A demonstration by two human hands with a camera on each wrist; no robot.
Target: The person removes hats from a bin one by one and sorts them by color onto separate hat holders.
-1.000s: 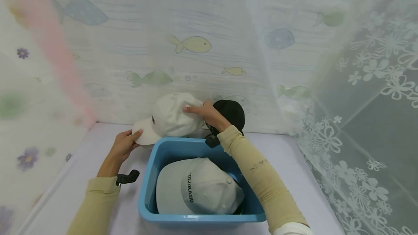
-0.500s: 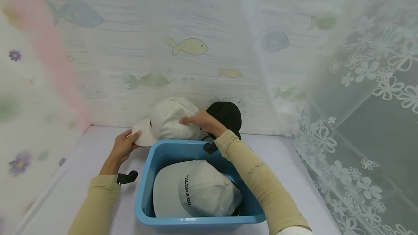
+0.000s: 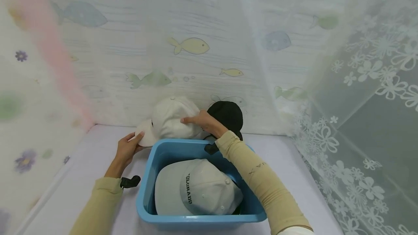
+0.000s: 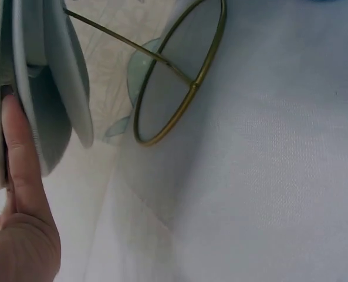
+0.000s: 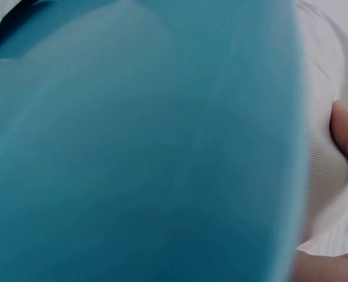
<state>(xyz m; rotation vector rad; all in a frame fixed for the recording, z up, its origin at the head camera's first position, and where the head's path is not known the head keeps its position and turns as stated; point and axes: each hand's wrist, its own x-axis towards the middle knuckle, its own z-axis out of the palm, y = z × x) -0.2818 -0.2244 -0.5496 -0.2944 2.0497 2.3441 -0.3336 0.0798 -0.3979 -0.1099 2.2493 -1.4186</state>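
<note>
A white cap (image 3: 173, 119) stands behind the blue tub, its brim pointing left. My left hand (image 3: 125, 149) pinches that brim, thumb on top and fingers beneath. In the left wrist view, a finger of this hand slips between layered brims (image 4: 47, 111). My right hand (image 3: 207, 122) holds the back of the crown, its thumb pressed on the fabric; the other fingers are mostly hidden in the head view. Beyond the right hand is a black cap (image 3: 226, 115). A brass-coloured stand with a ring base (image 4: 193, 87) appears beside the brims.
The blue tub (image 3: 196, 219) sits in front, below my hands. Inside it lies a pale grey cap (image 3: 209, 188) with dark lettering, brim to the left. A fish-patterned curtain (image 3: 192, 64) hangs behind the white tabletop (image 3: 271, 155); flowered sheer fabric (image 3: 356, 169) borders the right.
The white cap and my right hand have dropped slightly. My left hand has shifted a little rightward along the brim. The tub and the grey cap stay in place.
</note>
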